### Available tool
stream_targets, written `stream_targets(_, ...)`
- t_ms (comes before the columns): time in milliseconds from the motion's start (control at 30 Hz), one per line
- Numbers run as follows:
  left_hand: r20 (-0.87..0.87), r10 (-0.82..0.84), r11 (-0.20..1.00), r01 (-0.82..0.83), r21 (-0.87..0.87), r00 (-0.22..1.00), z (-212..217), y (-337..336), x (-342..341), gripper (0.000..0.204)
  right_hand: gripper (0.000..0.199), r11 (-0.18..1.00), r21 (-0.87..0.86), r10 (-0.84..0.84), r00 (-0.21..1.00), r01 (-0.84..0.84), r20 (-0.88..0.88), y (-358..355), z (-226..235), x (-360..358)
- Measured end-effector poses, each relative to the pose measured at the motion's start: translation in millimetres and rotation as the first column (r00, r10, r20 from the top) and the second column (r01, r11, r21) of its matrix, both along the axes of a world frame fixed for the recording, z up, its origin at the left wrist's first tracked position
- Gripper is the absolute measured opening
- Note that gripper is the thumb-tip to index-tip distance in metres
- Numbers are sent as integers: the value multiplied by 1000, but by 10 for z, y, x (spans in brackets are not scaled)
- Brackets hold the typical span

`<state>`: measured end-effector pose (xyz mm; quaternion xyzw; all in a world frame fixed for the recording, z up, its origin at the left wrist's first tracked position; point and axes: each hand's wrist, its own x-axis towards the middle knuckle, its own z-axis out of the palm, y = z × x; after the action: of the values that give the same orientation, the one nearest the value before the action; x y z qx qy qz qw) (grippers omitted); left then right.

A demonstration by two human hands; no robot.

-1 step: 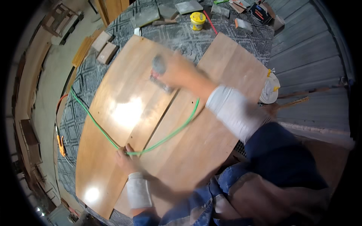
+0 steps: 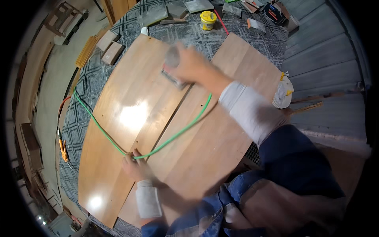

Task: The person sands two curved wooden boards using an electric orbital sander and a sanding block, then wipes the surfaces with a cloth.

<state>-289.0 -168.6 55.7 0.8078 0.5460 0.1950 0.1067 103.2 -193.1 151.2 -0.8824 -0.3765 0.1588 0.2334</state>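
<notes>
The right hand (image 2: 193, 65) reaches far forward and is closed over the top of a small grey power sander (image 2: 172, 71), fingers wrapped round its body; the hand and tool are blurred, so the exact grip cannot be told. The sander sits flat on the glossy brown wooden panel (image 2: 130, 118), just beside the seam where that panel meets a second wooden panel (image 2: 233, 150) on its right. A green cord (image 2: 177, 132) runs back from under the right forearm, sweeps across the second panel and the seam, and comes to the left hand (image 2: 136, 168), which lies near the person's body with its fingers pinched on the cord and its heel resting on the wood. Beyond the left hand the cord carries on away to the left, off the panel's edge onto the grey patterned mat (image 2: 83, 118) beneath. Both wrists show white cuffs below blue sleeves. Past the right hand, further out on the mat, stands a yellow tub (image 2: 208, 19) among scattered flat blocks. To the right of the right forearm, at the second panel's edge, lies a white dust mask (image 2: 282, 93) with yellow straps
</notes>
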Motion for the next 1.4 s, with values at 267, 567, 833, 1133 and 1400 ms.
stream_targets(267, -43, 111, 993, -109, 50, 993, 18, -656, 140, 25, 81, 982, 34, 186, 981, -184, -58, -37, -229, -480)
stream_targets(567, 22, 74, 993, -76, 89, 997, -129, -858, 158, 21, 74, 986, -25, 161, 986, -163, -50, -119, -209, -476)
stream_targets(833, 127, 116, 989, -127, 80, 985, -3, -902, 298, 16, 74, 991, 50, 124, 990, -127, 64, -201, -333, -421)
stream_targets(1133, 120, 383, 924, -379, -51, 916, 348, -567, -410, 20, 73, 907, -11, 417, 902, -421, -108, 19, -111, -1759)
stream_targets(1400, -98, 68, 995, -60, 82, 993, 124, 586, -1459, 12, 69, 991, 123, -64, 991, 49, 120, 488, -233, -891)
